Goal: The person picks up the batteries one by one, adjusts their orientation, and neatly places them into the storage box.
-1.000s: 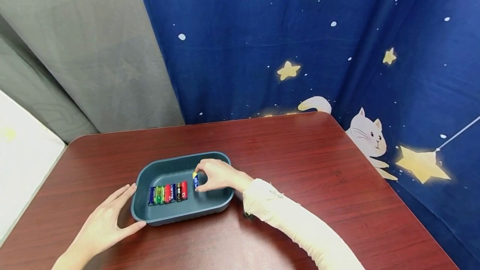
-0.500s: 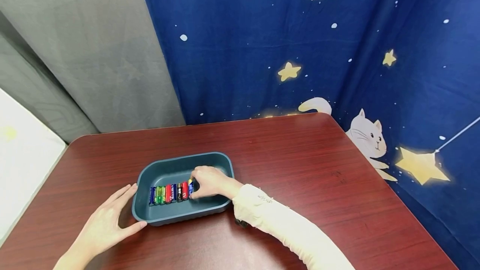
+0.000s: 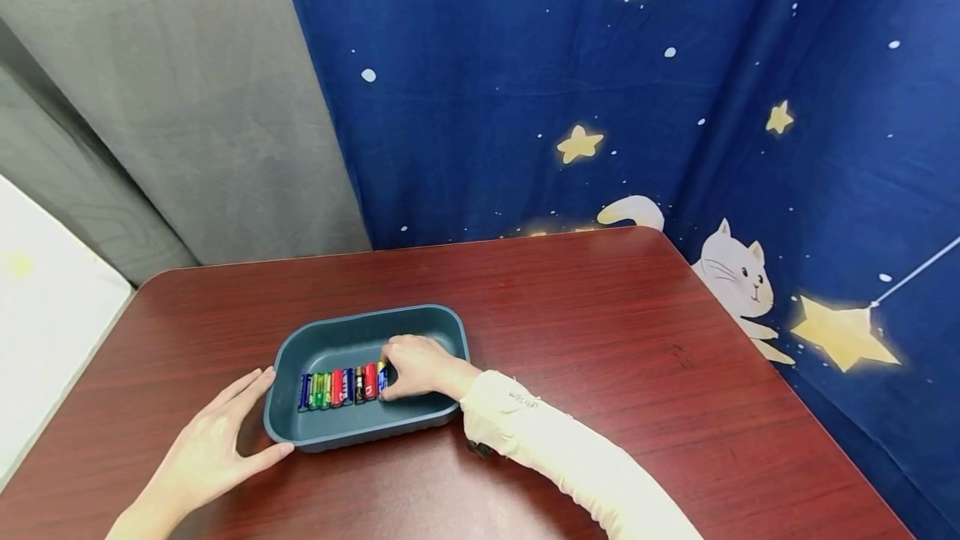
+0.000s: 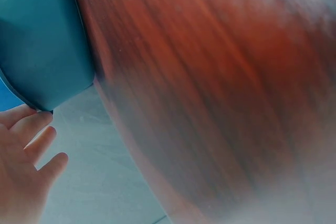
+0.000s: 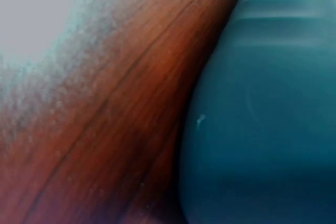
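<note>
A row of several small batteries in blue, green, red and black lies inside a dark teal tray. At the row's right end, my right hand pinches a blue battery with a yellow end between thumb and fingers, beside a red one. My left hand has its fingers spread, with fingertips and thumb touching the tray's left rim. In the left wrist view the left hand touches the tray's edge. The right wrist view holds only the tray's outer wall and tabletop; the right hand is out of sight there.
The tray stands on a reddish-brown wooden table. A blue curtain with stars and a grey curtain hang behind it. A white surface borders the table's left side.
My right hand has moved left and slightly down with the blue battery, from a gap away to the right end of the row. My left hand stays at the rim.
</note>
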Available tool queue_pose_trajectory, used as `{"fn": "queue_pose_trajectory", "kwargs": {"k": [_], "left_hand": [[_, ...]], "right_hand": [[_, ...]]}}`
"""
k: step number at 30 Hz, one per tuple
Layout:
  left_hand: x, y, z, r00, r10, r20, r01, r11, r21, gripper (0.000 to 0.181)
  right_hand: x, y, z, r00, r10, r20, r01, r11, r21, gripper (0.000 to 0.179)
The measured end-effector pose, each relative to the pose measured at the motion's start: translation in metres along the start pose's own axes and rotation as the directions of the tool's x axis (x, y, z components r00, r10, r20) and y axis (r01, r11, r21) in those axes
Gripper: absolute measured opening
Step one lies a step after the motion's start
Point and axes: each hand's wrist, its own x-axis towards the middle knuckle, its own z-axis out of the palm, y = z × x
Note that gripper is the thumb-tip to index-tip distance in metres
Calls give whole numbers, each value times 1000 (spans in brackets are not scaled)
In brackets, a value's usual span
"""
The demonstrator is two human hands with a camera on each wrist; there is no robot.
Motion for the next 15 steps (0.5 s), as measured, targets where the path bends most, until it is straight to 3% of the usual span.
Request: {"fn": "queue_pose_trajectory", "kwargs": {"k": [15], "left_hand": [[1,-1,-1,1000,-10,14,10,1000,-5,92]], "right_hand": [[-3,3,-4,1000,-5,-4,5,999,51,48]]}}
